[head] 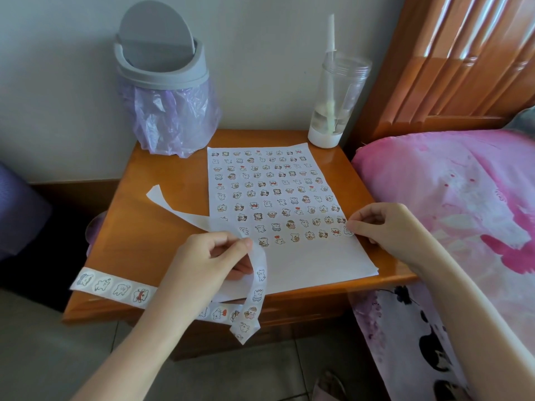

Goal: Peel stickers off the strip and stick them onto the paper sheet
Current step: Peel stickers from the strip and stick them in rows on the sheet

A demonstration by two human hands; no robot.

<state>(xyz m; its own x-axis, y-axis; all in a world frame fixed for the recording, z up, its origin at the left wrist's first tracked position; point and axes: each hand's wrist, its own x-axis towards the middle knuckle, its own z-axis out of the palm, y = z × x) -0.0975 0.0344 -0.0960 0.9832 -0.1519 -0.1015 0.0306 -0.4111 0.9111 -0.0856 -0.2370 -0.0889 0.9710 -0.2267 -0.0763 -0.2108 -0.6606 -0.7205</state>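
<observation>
Where bed (pixel 451 198) meets wall, wooden nightstand (pixel 150 227), bin (pixel 162 82)

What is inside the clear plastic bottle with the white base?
Inside the clear plastic bottle stands a white straw, rising above the open rim. The lower part looks cloudy, with something pale around the straw; I cannot identify it. The opaque white base hides the bottom.
</observation>
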